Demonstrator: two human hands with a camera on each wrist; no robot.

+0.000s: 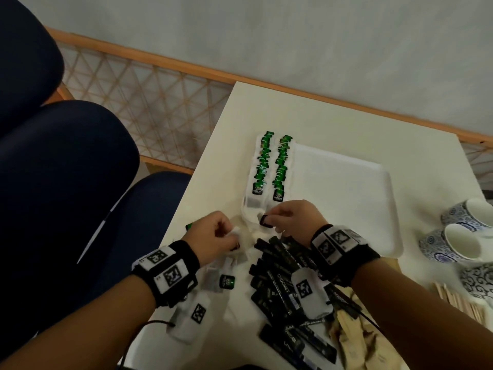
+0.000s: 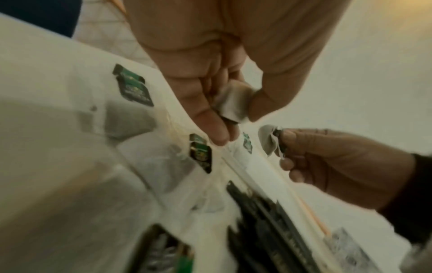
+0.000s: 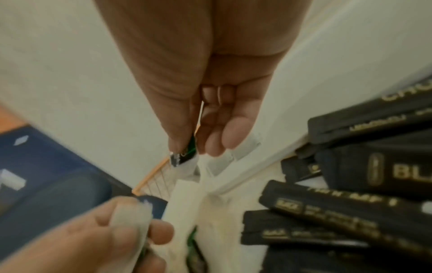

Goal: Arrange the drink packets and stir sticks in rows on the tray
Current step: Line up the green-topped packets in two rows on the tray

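Note:
Two rows of green-tagged tea bags (image 1: pixel 270 166) lie along the left side of the white tray (image 1: pixel 346 198). My left hand (image 1: pixel 231 236) pinches a white tea bag (image 2: pixel 233 104) just off the tray's near left corner. My right hand (image 1: pixel 270 219) pinches a tea bag's dark green tag (image 3: pixel 184 156) between thumb and fingers at the near end of the rows; its white bag (image 2: pixel 266 140) hangs below. Black stick packets (image 1: pixel 277 287) are piled under my right wrist. Wooden stir sticks (image 1: pixel 458 301) lie at the right edge.
Loose tea bags (image 1: pixel 226 280) lie on the white table (image 1: pixel 333 124) near my left wrist. Blue-and-white cups (image 1: pixel 453 236) stand right of the tray. A crumpled brown paper (image 1: pixel 354 340) lies by the black packets. Dark blue chairs (image 1: pixel 66 169) stand at the left.

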